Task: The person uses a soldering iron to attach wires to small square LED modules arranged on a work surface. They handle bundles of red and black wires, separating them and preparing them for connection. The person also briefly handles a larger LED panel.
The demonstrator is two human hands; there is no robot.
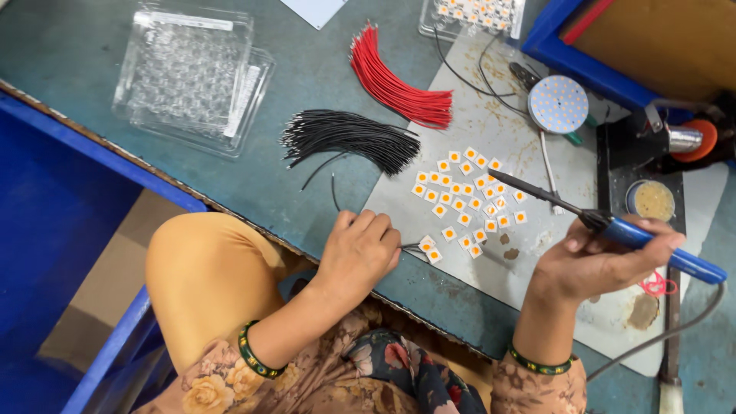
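Two small white square chips with orange centres (431,249) lie on the grey worn work mat (537,130), just off the fingertips of the left hand (356,253). That hand is curled narrow, pinching a thin metal tool (410,247) – tweezers or a wire end, too small to tell – whose tip touches the nearer chip.

Right hand (594,264) sits well to the right of those chips, closed around the blue handle of a soldering iron (606,222). Iron's dark metal tip points up and left, ending over the mat above the scattered chips, apart from the two at the left hand.

Between the hands, slightly further from the person: a loose cluster of the same white-and-orange square chips (468,192), many of them, spread on the mat.

Further out – a bundle of short black wires (353,138) on the teal table top (77,46), and past it a bundle of short red wires (395,80), its ends resting on the mat's edge. Round white disc board dotted with small pads (558,104) lies at the mat's far right. Small round tin of yellowish paste (653,201) sits right of the mat, beyond the right hand. Clear plastic blister trays (192,77) stacked at far left.
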